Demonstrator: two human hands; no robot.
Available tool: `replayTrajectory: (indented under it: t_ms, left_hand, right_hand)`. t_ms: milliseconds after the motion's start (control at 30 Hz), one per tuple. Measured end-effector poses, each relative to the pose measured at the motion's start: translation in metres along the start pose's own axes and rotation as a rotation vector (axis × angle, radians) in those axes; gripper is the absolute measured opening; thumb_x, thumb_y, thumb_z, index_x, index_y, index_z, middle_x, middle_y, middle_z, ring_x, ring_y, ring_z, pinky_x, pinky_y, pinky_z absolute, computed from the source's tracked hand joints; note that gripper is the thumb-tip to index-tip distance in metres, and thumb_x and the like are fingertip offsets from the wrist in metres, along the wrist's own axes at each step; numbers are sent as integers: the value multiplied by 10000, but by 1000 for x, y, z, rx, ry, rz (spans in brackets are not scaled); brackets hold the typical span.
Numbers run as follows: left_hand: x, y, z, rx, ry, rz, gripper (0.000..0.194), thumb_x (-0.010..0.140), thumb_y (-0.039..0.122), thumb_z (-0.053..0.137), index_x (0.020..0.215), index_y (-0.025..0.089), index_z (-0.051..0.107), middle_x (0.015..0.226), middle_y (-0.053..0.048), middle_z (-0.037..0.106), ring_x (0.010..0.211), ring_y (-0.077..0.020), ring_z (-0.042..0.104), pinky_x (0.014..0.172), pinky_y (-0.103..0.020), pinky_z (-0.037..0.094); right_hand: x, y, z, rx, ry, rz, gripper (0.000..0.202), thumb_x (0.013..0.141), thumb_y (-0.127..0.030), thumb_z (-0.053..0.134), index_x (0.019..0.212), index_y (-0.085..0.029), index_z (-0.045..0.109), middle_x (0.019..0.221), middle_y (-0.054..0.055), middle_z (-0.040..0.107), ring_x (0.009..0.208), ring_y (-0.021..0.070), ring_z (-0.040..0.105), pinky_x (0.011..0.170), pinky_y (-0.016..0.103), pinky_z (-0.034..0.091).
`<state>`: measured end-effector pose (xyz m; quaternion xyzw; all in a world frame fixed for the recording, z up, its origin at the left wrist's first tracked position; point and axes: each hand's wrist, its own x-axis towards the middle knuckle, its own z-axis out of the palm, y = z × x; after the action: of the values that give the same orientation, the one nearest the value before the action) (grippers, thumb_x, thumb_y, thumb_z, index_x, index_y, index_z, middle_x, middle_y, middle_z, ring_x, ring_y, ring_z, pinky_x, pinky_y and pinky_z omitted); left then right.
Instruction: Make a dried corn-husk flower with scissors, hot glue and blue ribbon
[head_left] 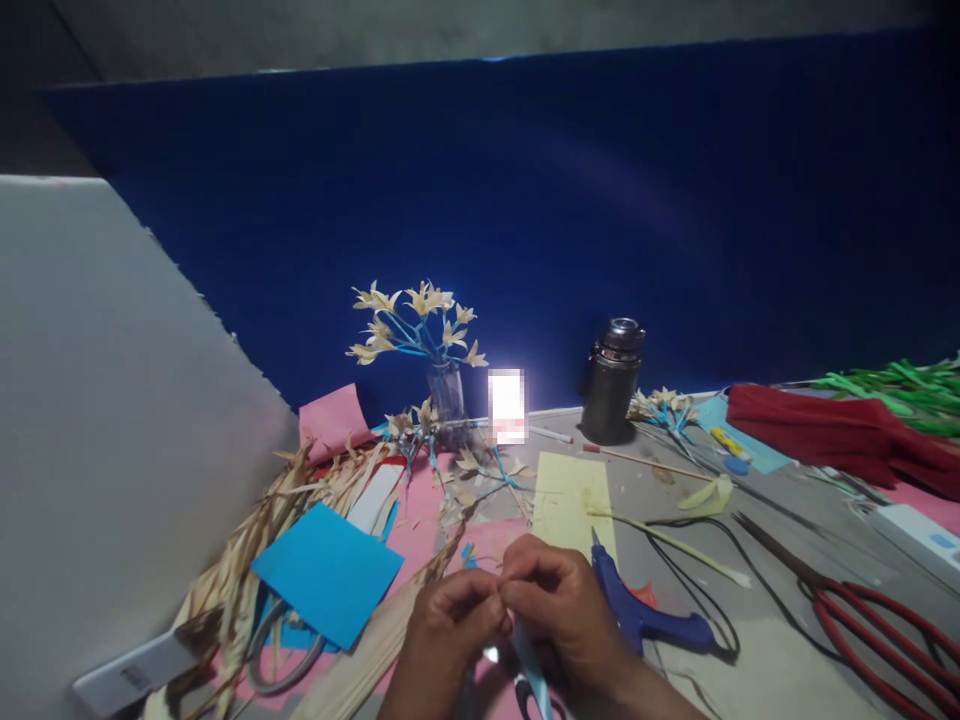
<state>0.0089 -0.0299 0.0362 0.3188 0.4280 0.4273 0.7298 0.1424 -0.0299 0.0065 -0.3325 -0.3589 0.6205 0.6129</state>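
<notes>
Head view: left hand (452, 628) and right hand (562, 607) pinched narrow, on what I can't tell.
I'd pinch lightly, clear of the hot-glue gun (621, 603).

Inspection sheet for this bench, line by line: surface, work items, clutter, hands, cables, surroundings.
Surface: grey tabletop, littered with scraps
Work items: blue hot-glue gun beside right hand; red-handled metal scissors farther right
Clutter: dried tan husks, square blue paper
Hands: left hand and right meet at fingers; anything pinched unclear
Cables: thin black cable loops between gun and scissors
Surroundings: dark blue panel behind; upright grey metal flask
</notes>
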Motion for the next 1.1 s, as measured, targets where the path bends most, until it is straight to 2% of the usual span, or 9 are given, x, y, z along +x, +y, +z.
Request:
replayTrajectory:
  t_ms: [100,200,467,700,800,900,967,1033,1100]
  left_hand:
    - [9,1,-4,178,-32,121,346,626,459,882,619,144,738,592,-39,572,576,-129,501,566,-257,416]
    - [15,0,-6,273,-15,200,329,630,453,875,602,148,756,612,-59,595,585,-141,515,541,-252,399]
    - [21,-2,-5,204,96,89,231,520,297,922,596,173,743,595,-51,648,599,-175,572,546,-276,469]
    - [18,-1,-4,84,17,33,301,582,326,908,654,171,660,742,-33,651,695,-176,614,655,-314,531]
    - [16,3,-1,-19,37,-19,294,632,310,888,699,173,637,729,-19,644,657,-152,608,651,-296,530]
    - [19,6,-4,-90,69,-28,274,669,282,871,737,171,630,684,-6,628,633,-136,602,617,-252,509]
    - [22,7,-9,-125,82,-26,261,685,265,864,770,173,635,661,0,617,626,-134,605,595,-235,495]
    - [24,7,-14,-152,88,-21,248,696,250,857,789,172,640,657,1,616,623,-133,606,586,-230,493]
    - [25,7,-17,-169,91,-18,233,707,241,847,795,167,645,670,-3,619,623,-129,604,595,-236,504]
  right_hand:
    - [3,5,-5,-25,52,-40,228,654,-327,897,654,-169,732,753,17,613,631,141,576,567,260,463]
    - [5,6,-8,-104,103,-97,241,630,-350,905,620,-185,730,729,27,628,675,160,562,620,280,453]
    - [4,-5,-5,-219,130,-134,219,681,-369,868,625,-202,737,714,31,637,676,169,565,639,287,439]
    - [4,-13,0,-266,134,-91,194,734,-369,820,719,-187,756,726,26,654,665,152,577,628,267,448]
    - [1,-25,0,-194,171,17,203,772,-387,784,810,-189,762,636,-8,615,576,128,535,572,249,430]
    - [-12,-45,-7,-236,171,68,235,774,-405,785,737,-179,733,615,-9,598,547,119,502,533,242,406]
    - [-22,-62,-18,-371,109,100,233,772,-391,784,707,-175,728,641,9,622,582,132,526,552,250,419]
    - [-28,-81,-33,-553,114,94,213,774,-378,780,706,-180,739,688,30,664,664,162,581,617,264,458]
    - [-29,-100,-50,-650,153,125,244,799,-421,748,726,-188,738,682,36,675,645,174,597,587,268,466]
